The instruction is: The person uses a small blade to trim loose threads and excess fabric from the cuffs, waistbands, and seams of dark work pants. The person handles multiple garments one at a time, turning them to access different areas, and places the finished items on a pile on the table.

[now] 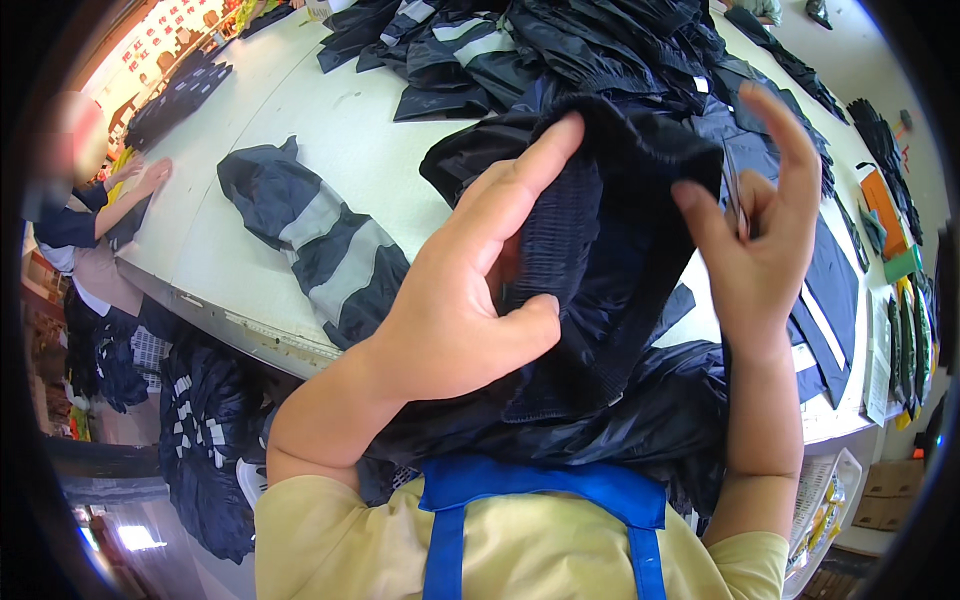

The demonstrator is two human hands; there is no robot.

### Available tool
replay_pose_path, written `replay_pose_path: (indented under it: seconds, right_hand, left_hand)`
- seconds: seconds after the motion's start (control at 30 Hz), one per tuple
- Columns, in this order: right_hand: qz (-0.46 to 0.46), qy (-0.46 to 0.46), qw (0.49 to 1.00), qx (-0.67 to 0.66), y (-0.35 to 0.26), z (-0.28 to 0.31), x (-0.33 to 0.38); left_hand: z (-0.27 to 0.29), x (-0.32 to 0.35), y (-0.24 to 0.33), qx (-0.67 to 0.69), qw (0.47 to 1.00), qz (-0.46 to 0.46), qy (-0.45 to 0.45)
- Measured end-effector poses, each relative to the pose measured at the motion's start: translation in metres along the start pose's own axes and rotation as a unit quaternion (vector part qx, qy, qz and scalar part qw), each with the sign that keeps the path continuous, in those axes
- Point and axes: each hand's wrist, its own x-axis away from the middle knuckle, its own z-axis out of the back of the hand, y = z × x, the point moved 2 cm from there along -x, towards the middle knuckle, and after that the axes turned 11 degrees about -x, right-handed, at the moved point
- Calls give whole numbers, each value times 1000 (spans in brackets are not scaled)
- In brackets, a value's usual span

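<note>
A black garment with a ribbed elastic edge is held up in front of me, its opening spread and its dark inside showing. My left hand grips it at the ribbed band, index finger stretched along the top and thumb bent below. My right hand is at the garment's right edge, thumb close to the fabric and index finger raised. Small metal scissors show their thin blades from within its curled fingers. More black fabric hangs down over my lap.
A big pile of black garments covers the table's far side. A black sleeve-like piece with grey bands lies left on the white table. Another person works at the left edge. A white basket stands lower right.
</note>
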Motion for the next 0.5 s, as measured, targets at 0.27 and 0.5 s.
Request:
replay_pose_path:
  seconds: [0.27, 0.5]
  right_hand:
    - [-100, -180, 978, -26, 0, 2, -15]
    - [-208, -174, 951, -149, 15, 22, -6]
  left_hand:
    - [14, -30, 25, -277, 933, -204, 105]
    - [14, -37, 11, 132, 987, 58, -73]
